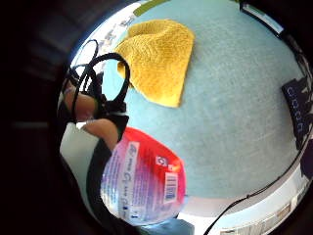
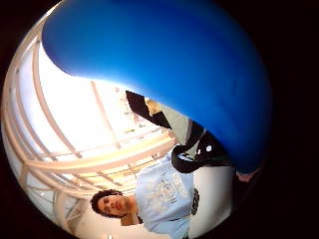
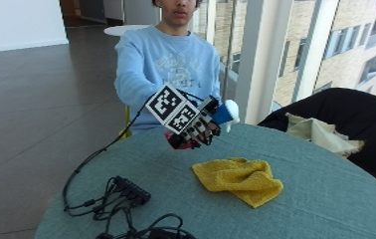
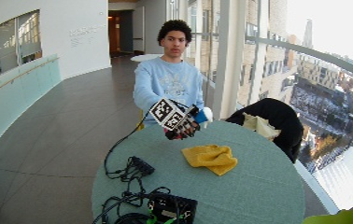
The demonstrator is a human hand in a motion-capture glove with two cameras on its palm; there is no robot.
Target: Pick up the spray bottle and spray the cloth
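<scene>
Black cables and a small black connector box [image 3: 132, 190] lay at the near edge of the round teal cloth-covered surface [image 3: 320, 199]. Farther in, the spray bottle [image 3: 222, 112], with its blue and white trigger head and a red-labelled clear body, was held in the air above the far side of the surface, in front of the seated person's chest. The person's black-gloved right hand [image 3: 194, 127] gripped it, fingers curled round the neck below the head, the back of the hand turned toward the outside camera. From the little-finger side of the palm, the bottle's red label and barcode [image 1: 146, 181] sat close under the hand, with the teal surface beneath. From the thumb side, the blue head [image 2: 164, 64] filled much of the view. The crumpled yellow terry cloth [image 3: 239, 180] lay on the surface, nearer the camera than the bottle and well apart from it. The person wore a light blue sweatshirt [image 3: 168, 64]. A black chair [image 3: 347, 114] draped with pale fabric stood beside the surface, by the windows.
</scene>
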